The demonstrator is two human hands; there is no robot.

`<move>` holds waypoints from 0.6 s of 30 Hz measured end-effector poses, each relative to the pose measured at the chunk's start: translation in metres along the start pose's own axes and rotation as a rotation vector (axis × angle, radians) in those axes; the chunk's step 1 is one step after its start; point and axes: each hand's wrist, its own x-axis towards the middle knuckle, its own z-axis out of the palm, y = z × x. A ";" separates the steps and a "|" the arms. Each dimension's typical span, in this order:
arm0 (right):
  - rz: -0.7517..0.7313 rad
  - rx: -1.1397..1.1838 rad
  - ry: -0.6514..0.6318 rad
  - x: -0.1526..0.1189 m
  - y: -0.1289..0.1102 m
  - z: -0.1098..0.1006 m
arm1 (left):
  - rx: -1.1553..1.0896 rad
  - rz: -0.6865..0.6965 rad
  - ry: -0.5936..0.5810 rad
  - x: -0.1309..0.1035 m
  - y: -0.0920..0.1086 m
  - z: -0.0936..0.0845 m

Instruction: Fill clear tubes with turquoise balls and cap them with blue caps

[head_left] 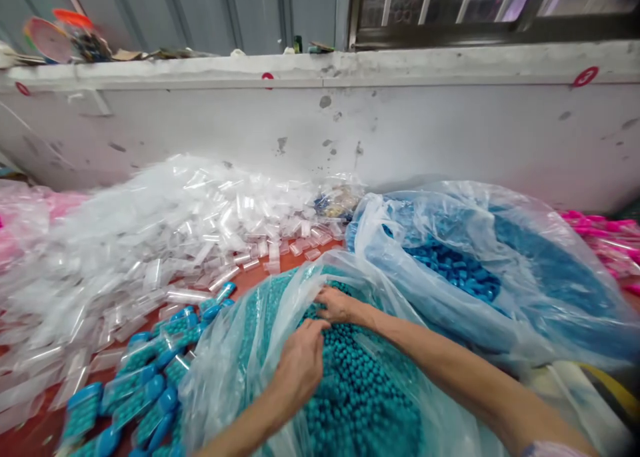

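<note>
The one view looks out from the person's head, forward and down, along both forearms (450, 360) to the left hand (300, 358) and right hand (339, 306) near the middle. It sits close above the bag (223, 367) of beads (357, 377), takes in the counter (250, 278) beyond, and meets the wall (425, 130) nearly square-on, the window (447, 4) at upper right.

Looks fairly bright and evenly lit around the beads (360, 377), with soft dark shading between them. Glints in sharp white streaks off the tubes (155, 274) left of the beads; shines more milkily on the blue bag (385, 234) to their right. Glows purple in the window (520, 0), beyond and right of the beads. Smears the beads' near part and the tubes farthest left. Stretches wide toward the edges, darkening far right of the beads.
</note>
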 end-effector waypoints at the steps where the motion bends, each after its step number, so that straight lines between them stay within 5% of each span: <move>1: -0.065 -0.010 -0.031 -0.004 0.002 -0.002 | -0.015 -0.082 -0.035 0.013 -0.004 0.007; 4: -0.104 0.001 -0.122 -0.012 0.004 0.004 | -0.038 -0.315 -0.088 0.037 -0.031 0.020; 8: -0.075 0.029 -0.206 -0.018 -0.005 0.024 | -0.040 -0.373 -0.107 0.043 -0.061 0.028; 14: -0.141 0.160 -0.152 -0.052 -0.028 0.026 | -0.147 -0.287 -0.147 0.036 -0.055 0.028; 18: -0.247 0.284 -0.063 -0.089 -0.039 0.024 | -0.281 -0.115 -0.288 0.012 -0.045 0.029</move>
